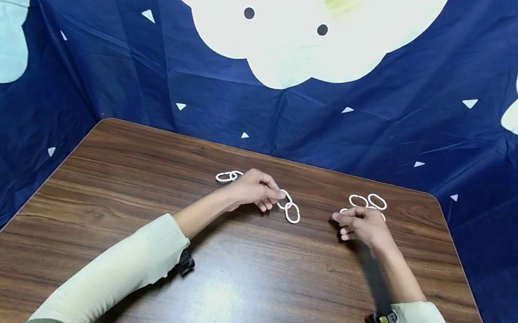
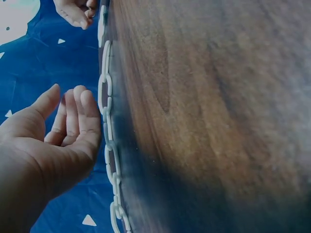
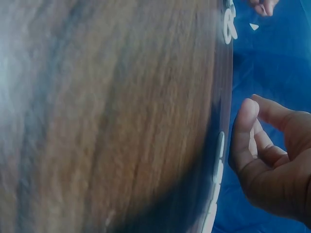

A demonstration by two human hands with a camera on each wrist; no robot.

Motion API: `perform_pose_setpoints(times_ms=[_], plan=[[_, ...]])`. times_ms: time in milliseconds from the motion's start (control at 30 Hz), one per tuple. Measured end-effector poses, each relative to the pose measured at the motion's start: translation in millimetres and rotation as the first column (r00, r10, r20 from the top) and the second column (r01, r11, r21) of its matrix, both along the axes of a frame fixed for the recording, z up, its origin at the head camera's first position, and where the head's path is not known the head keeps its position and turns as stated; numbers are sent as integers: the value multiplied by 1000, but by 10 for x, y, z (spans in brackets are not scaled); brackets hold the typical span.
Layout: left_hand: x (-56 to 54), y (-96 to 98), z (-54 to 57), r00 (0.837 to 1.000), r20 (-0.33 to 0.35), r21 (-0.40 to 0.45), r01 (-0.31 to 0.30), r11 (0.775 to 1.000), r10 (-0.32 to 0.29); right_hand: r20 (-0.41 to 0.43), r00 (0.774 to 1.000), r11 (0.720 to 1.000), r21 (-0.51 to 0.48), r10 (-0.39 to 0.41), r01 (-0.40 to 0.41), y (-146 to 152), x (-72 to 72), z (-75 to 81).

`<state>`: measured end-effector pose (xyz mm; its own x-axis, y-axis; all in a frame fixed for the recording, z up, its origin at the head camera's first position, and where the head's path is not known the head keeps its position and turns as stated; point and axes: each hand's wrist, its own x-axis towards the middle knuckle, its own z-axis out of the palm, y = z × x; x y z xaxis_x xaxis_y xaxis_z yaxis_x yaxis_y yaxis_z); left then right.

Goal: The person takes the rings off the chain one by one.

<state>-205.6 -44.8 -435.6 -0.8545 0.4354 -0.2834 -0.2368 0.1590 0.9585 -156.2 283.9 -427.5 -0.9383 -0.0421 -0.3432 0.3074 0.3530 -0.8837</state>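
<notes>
My left hand point(image 1: 254, 190) hovers over a chain of white oval links point(image 1: 288, 206), hiding its middle part. In the left wrist view, the chain point(image 2: 108, 109) runs along the tabletop beside the fingers, and the thumb stands apart from the fingertips with nothing between them. My right hand point(image 1: 364, 225) is at the near side of a small group of loose white links point(image 1: 369, 202), partly covering them. Seen from the right wrist, its fingers are loosely bent and hold nothing, with several links point(image 3: 219, 170) lying on the table beside it.
Both arms reach over a brown wood-grain table point(image 1: 234, 258) with rounded far corners. A dark blue cloth point(image 1: 151, 73) with white cloud shapes hangs behind the table and at its sides. A small black camera point(image 1: 185, 263) sits at each wrist.
</notes>
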Motion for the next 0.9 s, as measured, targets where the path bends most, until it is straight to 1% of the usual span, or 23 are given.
perform_pose_setpoints(times_ms=[233, 400, 533, 633, 800, 900], plan=[[-45, 29, 9, 997, -60, 32, -42, 999, 44, 16, 1000, 1000, 13, 13, -13, -99, 31, -19], [-74, 31, 4, 991, -110, 26, -74, 997, 77, 47, 998, 998, 15, 52, -53, -142, 39, -38], [-99, 25, 2, 982, -155, 6, -106, 994, 106, 64, 995, 997, 6, 82, -82, -171, 47, -54], [-125, 21, 3, 975, -183, -12, -130, 991, 126, 70, 994, 997, 1, 80, -81, -201, 49, -64], [-157, 12, 25, 959, -244, -51, -158, 986, 141, 82, 992, 995, -10, 95, -94, -254, 54, -74], [-174, 11, 32, 953, -265, -65, -170, 983, 147, 90, 989, 993, -18, 115, -114, -288, 56, -84]])
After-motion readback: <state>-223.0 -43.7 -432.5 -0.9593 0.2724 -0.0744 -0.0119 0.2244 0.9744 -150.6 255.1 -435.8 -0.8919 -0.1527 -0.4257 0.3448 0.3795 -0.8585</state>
